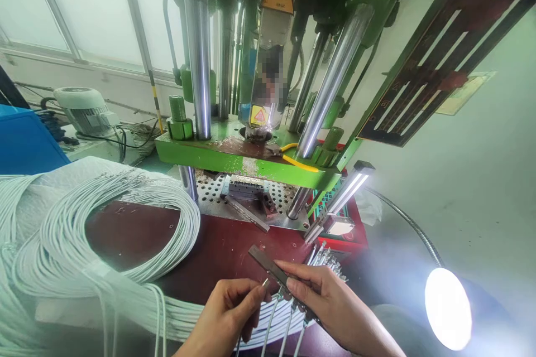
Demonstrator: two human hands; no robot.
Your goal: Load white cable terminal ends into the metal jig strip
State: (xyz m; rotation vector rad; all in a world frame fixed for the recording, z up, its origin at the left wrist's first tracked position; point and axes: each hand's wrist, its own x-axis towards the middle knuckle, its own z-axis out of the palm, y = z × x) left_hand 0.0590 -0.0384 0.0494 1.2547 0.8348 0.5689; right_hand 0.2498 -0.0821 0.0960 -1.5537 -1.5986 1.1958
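Head view: right fingers (302, 271) grip a slim metal bar (271, 268).

My dark red table (226, 254) bears coiled white cable (54, 234) at its nine o'clock. A perforated plate (207, 196) sits at twelve.

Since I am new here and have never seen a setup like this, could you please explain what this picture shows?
Certainly. It comes from a camera worn on the person's head, looking forward and down. There is no robot: the bare hands are the person's own. The right hand holds a dark bar with thin cables hanging from it. The left hand pinches a cable tip beside the bar; whether they touch is unclear. Behind stands a green press with shiny columns, and yellow-handled pliers lie on its plate. White coils lie on the left of the dark red table.
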